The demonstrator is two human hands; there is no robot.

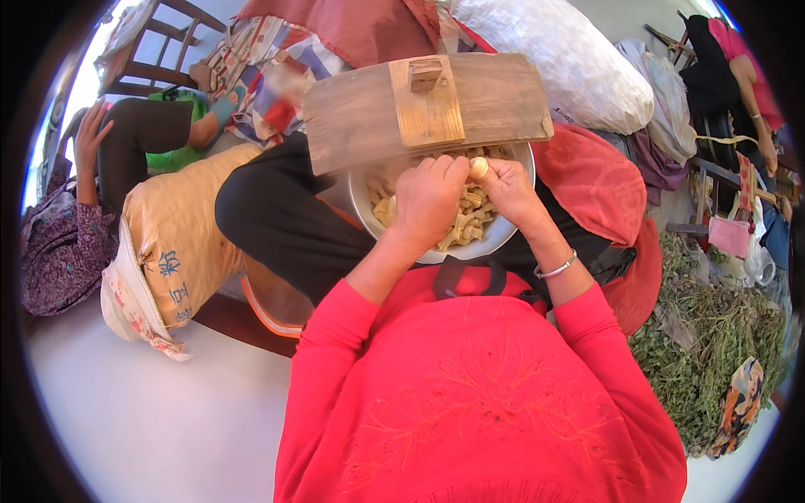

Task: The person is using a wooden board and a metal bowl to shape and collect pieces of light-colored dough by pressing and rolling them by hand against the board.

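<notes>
Both hands meet over a metal basin (359, 201) on my lap, which holds many pale yellow, folded-looking pieces (470, 220). My left hand (430, 198) is closed, knuckles up, and its fingers hide whatever lies inside them. Against it, my right hand (511, 191) pinches a small pale yellow piece (479, 168) at thumb and fingertips. Just beyond my hands a wooden board (352, 113), with a lighter crosspiece and a block handle (425, 75), lies across the basin's far side and covers part of it.
At my left stands a tan sack (189, 235), with a seated person's leg and hand (88, 138) beyond it. A large white sack (562, 59) is ahead. Red cloth (591, 176) lies right of the basin. Dried green plants (704, 335) are heaped at right, near another person's arm (750, 92).
</notes>
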